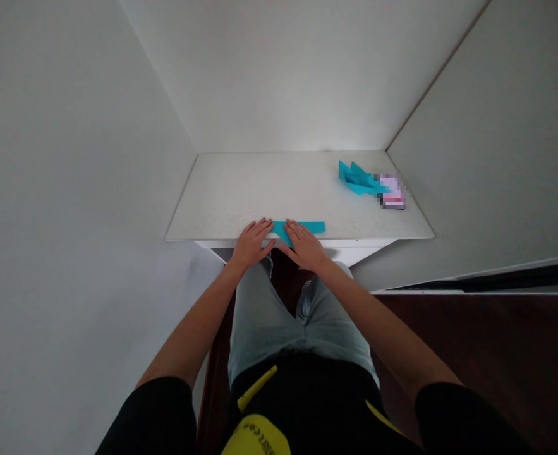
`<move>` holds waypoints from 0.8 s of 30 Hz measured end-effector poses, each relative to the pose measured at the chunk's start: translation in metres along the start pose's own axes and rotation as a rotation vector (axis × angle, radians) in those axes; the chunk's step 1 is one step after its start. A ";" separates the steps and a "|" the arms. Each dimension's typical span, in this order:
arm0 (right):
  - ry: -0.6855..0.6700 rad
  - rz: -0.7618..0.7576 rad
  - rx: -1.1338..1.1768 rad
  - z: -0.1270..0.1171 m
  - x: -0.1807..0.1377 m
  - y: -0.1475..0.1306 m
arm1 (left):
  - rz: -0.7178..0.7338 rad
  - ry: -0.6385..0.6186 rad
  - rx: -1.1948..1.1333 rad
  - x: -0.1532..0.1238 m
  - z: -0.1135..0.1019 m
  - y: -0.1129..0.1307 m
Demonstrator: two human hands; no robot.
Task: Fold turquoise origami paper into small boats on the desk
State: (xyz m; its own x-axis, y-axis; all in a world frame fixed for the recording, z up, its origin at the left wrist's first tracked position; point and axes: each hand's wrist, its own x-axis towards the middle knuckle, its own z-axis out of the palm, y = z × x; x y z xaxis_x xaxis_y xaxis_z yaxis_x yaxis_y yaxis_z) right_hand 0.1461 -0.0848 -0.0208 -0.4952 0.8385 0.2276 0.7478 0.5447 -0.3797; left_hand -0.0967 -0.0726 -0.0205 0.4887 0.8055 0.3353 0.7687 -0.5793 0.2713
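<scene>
Covering blue paper [302, 227] middle: both hands [279, 243].

A white table [241, 189] stood in a corner formed by plain white walls [70, 158]. Its top was matt and lightly speckled near the front edge. Near the far right corner of the top lay a pile of folded teal paper pieces [356, 179] with pointed tips facing the rear. Just beside the pile, on its right and touching it, lay a small pinkish object [392, 191] that was blurred and could not be identified. A dark brown floor [487, 354] showed below and to the right of the table. A white panel edge with a dark gap [497, 278] ran along the right wall above the floor.
</scene>
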 end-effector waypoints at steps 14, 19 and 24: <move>0.171 0.132 -0.121 -0.045 -0.057 0.059 | -0.082 0.075 -0.199 0.003 0.002 -0.001; 0.205 0.279 0.114 -0.048 -0.039 0.073 | -0.314 0.143 -0.296 0.023 -0.004 0.000; 0.190 0.402 0.181 -0.049 -0.018 0.094 | -0.451 0.107 -0.355 0.050 0.003 -0.004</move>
State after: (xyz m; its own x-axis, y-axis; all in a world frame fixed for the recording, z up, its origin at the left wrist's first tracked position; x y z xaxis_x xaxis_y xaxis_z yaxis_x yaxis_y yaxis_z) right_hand 0.2471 -0.0475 -0.0164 -0.0803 0.9796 0.1843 0.7661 0.1789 -0.6173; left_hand -0.0741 -0.0294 -0.0076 0.0868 0.9759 0.2004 0.6968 -0.2032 0.6878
